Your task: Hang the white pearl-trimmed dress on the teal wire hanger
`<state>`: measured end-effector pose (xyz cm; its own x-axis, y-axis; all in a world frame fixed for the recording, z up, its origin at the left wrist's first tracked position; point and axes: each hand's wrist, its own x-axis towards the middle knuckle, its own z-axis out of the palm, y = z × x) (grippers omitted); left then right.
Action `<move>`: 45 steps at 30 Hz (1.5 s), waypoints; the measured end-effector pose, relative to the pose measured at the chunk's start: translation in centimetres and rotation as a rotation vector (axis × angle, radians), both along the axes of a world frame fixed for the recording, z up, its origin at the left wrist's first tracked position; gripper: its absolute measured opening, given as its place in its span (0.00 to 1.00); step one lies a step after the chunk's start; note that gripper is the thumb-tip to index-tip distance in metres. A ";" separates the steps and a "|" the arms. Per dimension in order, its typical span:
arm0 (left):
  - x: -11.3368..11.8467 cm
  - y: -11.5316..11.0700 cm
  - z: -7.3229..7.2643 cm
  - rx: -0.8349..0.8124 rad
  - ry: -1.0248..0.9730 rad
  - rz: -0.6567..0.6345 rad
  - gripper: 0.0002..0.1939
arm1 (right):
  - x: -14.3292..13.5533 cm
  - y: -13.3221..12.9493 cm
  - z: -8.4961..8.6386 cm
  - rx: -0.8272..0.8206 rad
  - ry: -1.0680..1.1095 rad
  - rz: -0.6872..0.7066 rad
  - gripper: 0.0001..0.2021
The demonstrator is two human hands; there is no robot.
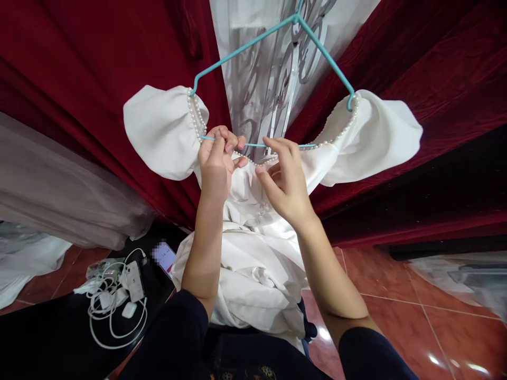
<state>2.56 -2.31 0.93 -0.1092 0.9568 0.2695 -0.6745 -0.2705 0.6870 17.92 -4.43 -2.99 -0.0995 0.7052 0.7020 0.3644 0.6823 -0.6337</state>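
Observation:
A white dress (257, 264) with puffed sleeves and a pearl-beaded neckline (336, 134) hangs in front of me from a light-blue hanger (245, 45). The hanger's thin lower bar crosses the neckline opening. My left hand (218, 153) is at the left side of the neckline, by that bar, its thumb and fingers closed together; what lies in its grip is hidden. On the other side of the opening, my right hand (285, 182) has thumb and index finger apart, with the index tip at the bar and the thumb close to the beads. Its remaining fingers are bent and partly hidden.
Dark red curtains (99, 63) flank a white panel with a metal scroll frame (293, 74). At lower left, a black surface (47, 338) holds tangled white cables (105, 311), a white power strip (133, 279) and a phone (164, 256). Sheer fabric (51, 174) hangs beyond.

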 end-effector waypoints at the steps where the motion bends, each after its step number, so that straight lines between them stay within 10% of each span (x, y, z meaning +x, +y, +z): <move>1: 0.2 -0.1 -0.2 0.007 -0.001 -0.005 0.13 | -0.3 0.4 -0.5 -0.001 0.009 -0.022 0.18; 8: 2.0 -0.7 -2.0 0.068 0.099 0.045 0.11 | -1.0 1.2 -1.3 0.121 0.235 -0.199 0.10; 16: -0.6 -7.0 -1.1 0.023 0.766 0.082 0.19 | -0.5 1.5 -1.0 0.112 0.253 -0.142 0.09; 21: -0.9 -6.9 0.3 0.413 0.676 0.811 0.05 | -0.4 1.4 -1.2 0.110 0.233 -0.148 0.10; 26: -2.7 -2.3 0.5 0.427 0.968 1.180 0.22 | -0.5 1.3 -1.3 0.124 0.213 -0.147 0.10; 36: -8.6 5.5 0.4 0.428 1.124 0.959 0.13 | -0.2 2.1 -0.4 0.153 0.116 -0.251 0.09; 45: -12.1 5.9 0.2 0.206 0.863 0.958 0.13 | 1.7 3.0 0.8 0.123 0.060 -0.275 0.14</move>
